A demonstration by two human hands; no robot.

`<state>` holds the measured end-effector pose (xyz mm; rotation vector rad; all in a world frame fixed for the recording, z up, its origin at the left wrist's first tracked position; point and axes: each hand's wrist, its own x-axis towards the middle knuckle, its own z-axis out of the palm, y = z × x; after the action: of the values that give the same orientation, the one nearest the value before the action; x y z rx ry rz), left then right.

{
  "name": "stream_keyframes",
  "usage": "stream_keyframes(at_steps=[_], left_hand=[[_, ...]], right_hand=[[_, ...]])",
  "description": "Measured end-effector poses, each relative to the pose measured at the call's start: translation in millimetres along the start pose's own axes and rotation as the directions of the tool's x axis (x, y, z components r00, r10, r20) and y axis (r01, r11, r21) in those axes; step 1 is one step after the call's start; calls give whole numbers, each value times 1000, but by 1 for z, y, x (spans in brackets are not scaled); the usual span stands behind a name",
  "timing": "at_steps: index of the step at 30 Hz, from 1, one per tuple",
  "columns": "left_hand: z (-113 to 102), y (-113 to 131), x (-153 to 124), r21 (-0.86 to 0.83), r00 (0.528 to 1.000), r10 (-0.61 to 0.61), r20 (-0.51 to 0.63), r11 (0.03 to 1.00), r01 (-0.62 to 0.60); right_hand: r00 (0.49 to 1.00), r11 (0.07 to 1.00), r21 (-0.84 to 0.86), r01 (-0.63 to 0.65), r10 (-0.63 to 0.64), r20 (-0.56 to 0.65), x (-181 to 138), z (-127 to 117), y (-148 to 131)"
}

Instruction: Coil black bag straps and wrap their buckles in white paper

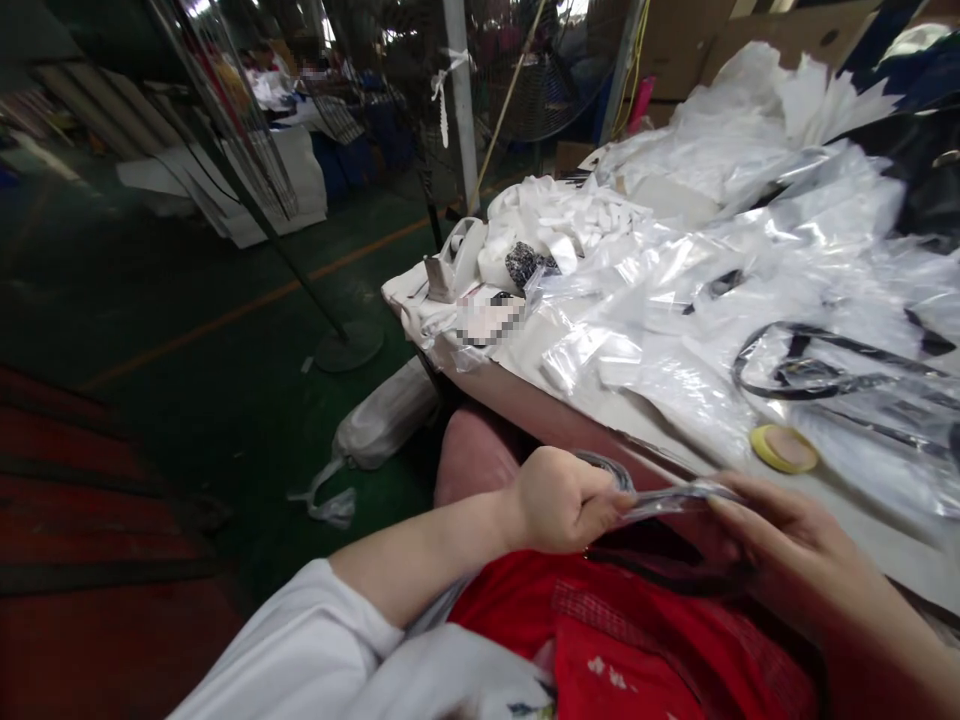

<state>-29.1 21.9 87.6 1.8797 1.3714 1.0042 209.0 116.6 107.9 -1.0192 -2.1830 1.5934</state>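
My left hand (564,497) is closed in a fist around one end of a small clear plastic bag (671,496) with a dark cord inside. My right hand (780,535) pinches the other end of the same bag with its fingers. Both hands hover over my lap, just below the table's front edge (600,425). On the table beyond lie several clear bags holding black cables (817,375), and a yellow tape roll (784,448) sits close to my right hand.
A tape dispenser (454,265) stands at the table's left corner beside a heap of white cloth (555,225). A standing fan's base (349,347) rests on the green floor to the left. A white sack (382,420) lies under the table corner.
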Motion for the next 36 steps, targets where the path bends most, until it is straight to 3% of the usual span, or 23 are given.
stream_keyframes(at_steps=[2, 4, 6, 8, 10, 13, 15, 17, 19, 20, 22, 24, 26, 29, 32, 36], left_hand=[[0, 8, 0, -373, 974, -178, 141, 901, 219], [-2, 13, 2, -646, 912, -283, 297, 643, 411], [-5, 14, 6, -780, 871, -317, 377, 400, 482], [-11, 12, 10, -856, 866, -325, 380, 233, 462], [-21, 9, 12, -906, 878, -327, 351, 119, 406], [-38, 8, 13, -959, 900, -352, 258, 16, 282], [-50, 9, 15, -984, 917, -365, 164, -1, 176], [-56, 10, 18, -998, 926, -374, 44, 31, 60], [-54, 12, 22, -989, 913, -395, -103, 134, -54], [-49, 12, 25, -968, 893, -406, -193, 230, -104], [-32, 11, 29, -835, 842, -377, -386, 532, -144], [-10, 7, 29, -526, 828, -231, -510, 846, -89], [9, 3, 25, -154, 882, -48, -469, 988, -28], [25, 0, 13, 171, 961, 95, -259, 984, -51], [27, 1, 3, 296, 995, 73, -62, 954, -52], [26, -3, 2, 331, 987, -48, 151, 944, -4]], right_hand=[[999, 997, -72, 30, -27, 43, 15, -3, 9], [992, 996, -50, 74, -68, 110, 24, 6, 14], [979, 996, 26, 85, -88, 183, 25, 19, 18], [972, 994, 90, 64, -83, 222, 22, 31, 22], [980, 994, 100, 49, -68, 188, 20, 40, 29], [998, 998, -15, 64, -64, -26, 24, 44, 44], [982, 987, -142, 77, -100, -158, 30, 45, 52], [981, 970, -220, 100, -133, -143, 34, 47, 53], [993, 972, -207, 115, -112, 28, 31, 54, 40], [985, 978, -175, 113, -88, 146, 27, 58, 29], [939, 990, -119, 78, -33, 342, 13, 66, 4], [906, 997, -79, 21, 15, 423, -3, 66, -18], [913, 997, -37, -68, 77, 401, -15, 54, -28], [965, 992, -3, -125, 122, 234, -20, 22, -18], [977, 992, -99, -73, 91, 191, -10, -4, 2], [969, 932, -361, 36, 56, 242, 7, -7, 19]])
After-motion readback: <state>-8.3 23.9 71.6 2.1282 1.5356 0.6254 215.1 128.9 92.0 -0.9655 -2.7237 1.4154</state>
